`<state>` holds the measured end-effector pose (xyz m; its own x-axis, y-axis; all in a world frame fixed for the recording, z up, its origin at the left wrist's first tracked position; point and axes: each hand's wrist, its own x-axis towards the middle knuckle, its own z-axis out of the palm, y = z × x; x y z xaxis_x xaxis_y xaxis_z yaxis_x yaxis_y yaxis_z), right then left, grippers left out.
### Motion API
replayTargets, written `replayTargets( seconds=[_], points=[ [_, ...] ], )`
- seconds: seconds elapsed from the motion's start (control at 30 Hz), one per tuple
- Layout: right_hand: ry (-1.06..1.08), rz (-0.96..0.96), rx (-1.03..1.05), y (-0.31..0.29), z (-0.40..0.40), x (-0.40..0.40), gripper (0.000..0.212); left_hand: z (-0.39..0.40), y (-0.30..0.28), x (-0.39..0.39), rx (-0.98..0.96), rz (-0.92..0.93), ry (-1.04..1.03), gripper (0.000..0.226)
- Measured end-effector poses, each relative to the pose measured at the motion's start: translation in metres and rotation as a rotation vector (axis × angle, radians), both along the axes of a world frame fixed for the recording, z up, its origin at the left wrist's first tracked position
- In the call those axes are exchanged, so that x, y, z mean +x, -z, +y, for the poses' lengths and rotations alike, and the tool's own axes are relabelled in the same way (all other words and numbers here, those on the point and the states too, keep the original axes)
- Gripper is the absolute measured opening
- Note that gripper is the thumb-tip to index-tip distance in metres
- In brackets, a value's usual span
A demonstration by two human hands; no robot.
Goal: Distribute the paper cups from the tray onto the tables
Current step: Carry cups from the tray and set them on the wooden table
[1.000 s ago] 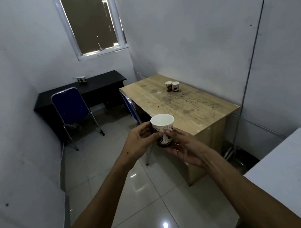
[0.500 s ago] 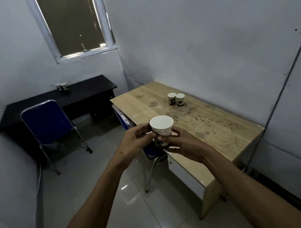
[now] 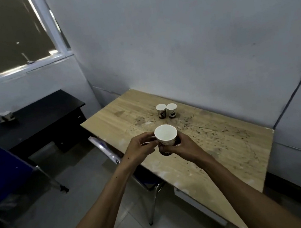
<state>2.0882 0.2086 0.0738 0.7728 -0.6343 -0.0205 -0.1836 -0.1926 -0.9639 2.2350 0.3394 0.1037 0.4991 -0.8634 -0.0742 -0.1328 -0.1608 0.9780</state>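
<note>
White paper cup (image 3: 166, 138) is being held upright between the left hand (image 3: 139, 150) and right hand (image 3: 183, 146), fingers curled round it, above the wooden table (image 3: 227, 141). Beyond the hands, two cups (image 3: 166, 110) are standing side by side.

Wooden surface (image 3: 217, 143) bare ahead of your hands, near and right stretches open, two paper cups (image 3: 166, 110) standing touching toward the wall side, wall hard against the far edge, chair back (image 3: 104, 149) tucked at the left edge.
</note>
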Motion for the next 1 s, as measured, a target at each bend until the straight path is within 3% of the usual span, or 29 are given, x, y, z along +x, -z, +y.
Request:
replayTargets(
  seconds=[0.3,0.53,0.77,1.0],
  points=[
    [0.301,0.051,-0.099,0.055,-0.099,0.071,0.061,-0.129,0.047,0.08,0.09,0.212,0.137,0.026],
    [0.384,0.153,-0.063,0.091,-0.182,0.122,0.063,-0.234,0.094,0.137,0.236,0.375,0.135,0.032],
    [0.428,0.332,-0.115,0.138,-0.257,0.175,0.063,-0.318,0.136,0.179,0.344,0.425,0.108,0.031],
    [0.441,0.466,-0.118,0.19,-0.299,0.213,0.079,-0.356,0.176,0.202,0.415,0.423,0.121,0.027]
  ],
)
